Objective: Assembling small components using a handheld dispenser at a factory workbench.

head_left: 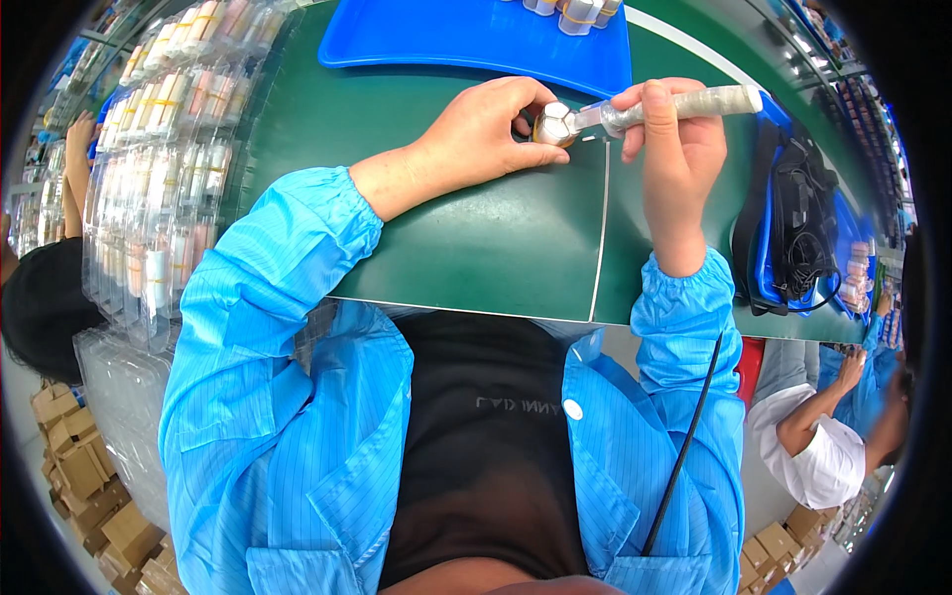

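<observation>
A short, shiny cylindrical bundle with a segmented top sat just above the tabletop's middle, pinched between the left hand's thumb and fingers. The right hand was wrapped around a thick, rough-skinned pale tool, its flat tip at the bundle; contact was unclear. Smooth green tabletop gave room toward its pale near edge; a glossy blue tray bounded the far side.

There's the fisheye, I see, up on the head, looking steeply down: chest nearest, left hand and right hand beyond, table bending toward the rim.
</observation>
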{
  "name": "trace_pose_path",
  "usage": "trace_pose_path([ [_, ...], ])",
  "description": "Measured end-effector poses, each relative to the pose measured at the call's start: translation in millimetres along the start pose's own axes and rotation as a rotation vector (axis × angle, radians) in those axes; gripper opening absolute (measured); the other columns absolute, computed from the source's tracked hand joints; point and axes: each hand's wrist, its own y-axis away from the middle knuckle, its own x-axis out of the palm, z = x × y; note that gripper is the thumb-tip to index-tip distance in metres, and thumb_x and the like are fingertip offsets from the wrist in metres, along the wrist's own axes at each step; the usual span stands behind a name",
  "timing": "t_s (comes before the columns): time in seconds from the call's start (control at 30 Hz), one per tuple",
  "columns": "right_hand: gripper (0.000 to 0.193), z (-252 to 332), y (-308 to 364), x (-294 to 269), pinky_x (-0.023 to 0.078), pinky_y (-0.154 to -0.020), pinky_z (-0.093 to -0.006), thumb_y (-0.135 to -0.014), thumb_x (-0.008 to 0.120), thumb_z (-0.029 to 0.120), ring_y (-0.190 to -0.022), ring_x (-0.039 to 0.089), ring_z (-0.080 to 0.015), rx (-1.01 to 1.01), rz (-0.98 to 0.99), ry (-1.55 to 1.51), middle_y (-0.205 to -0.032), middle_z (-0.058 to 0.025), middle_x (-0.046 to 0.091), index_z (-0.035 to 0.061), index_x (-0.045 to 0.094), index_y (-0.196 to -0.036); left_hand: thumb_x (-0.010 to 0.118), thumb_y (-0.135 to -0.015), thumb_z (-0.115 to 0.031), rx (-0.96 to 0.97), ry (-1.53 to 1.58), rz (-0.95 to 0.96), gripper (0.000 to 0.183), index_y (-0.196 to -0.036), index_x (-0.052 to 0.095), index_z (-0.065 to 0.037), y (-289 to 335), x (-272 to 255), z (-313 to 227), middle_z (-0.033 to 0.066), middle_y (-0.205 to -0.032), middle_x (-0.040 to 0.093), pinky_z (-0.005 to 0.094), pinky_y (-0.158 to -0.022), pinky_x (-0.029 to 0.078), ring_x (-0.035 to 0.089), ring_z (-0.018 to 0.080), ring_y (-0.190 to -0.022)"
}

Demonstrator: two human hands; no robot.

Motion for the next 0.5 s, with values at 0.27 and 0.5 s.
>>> trace_pose_path([
  [0.27, 0.015, -8, 5, 3, 0.043, -0.049, -0.0195, -0.094, 0.067, 0.014, -0.057, 0.056, -0.0052, -0.018, -0.008, 0.112, -0.076, -0.0056, 0.070, 0.0026, 0.058, -0.097, 0.085, -0.074, -0.023, 0.067, -0.005, -0.022, 0.048, -0.111, 0.062, -0.003, 2, 2, 3, 0.0081, -0.100, 0.065, 0.0292, -0.076, 0.054, 0.064, 0.0178, -0.084],
  [0.5, 0.015, 6, -4, -5, 0.044, -0.049, -0.0217, -0.099, 0.058, 0.015, -0.056, 0.054, -0.0065, -0.007, -0.066, -0.146, -0.082, -0.0106, 0.069, 0.0009, 0.057, -0.095, 0.079, -0.080, -0.023, 0.271, 0.070, -0.011, 0.046, -0.117, 0.059, -0.006, 1, 0, 9, 0.0109, -0.109, 0.060, 0.0353, -0.085, 0.052, 0.062, 0.0248, -0.100],
])
